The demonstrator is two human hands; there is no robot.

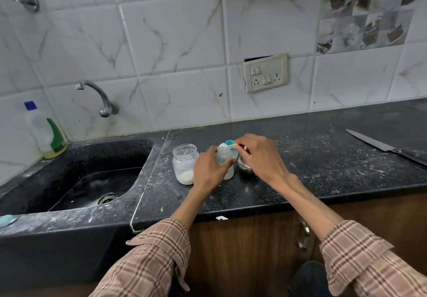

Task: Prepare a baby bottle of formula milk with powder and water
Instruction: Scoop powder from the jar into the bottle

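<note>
A small clear baby bottle point(224, 155) stands upright on the black counter point(323, 158), and my left hand point(209, 172) grips its body. My right hand point(258, 155) holds a small white scoop point(235, 145) heaped with powder over the bottle's mouth. A teal ring point(229, 142) shows just behind the bottle. An open clear jar point(184, 163) with white powder at its bottom stands to the left of the bottle. A small steel cup point(245, 166) sits right of the bottle, mostly hidden by my right hand.
A black sink point(87, 181) lies to the left with a wall tap point(101, 98) above it. A dish-soap bottle point(46, 132) stands at the sink's back corner. A large knife point(383, 146) lies at the right on the counter. White powder dusts the counter.
</note>
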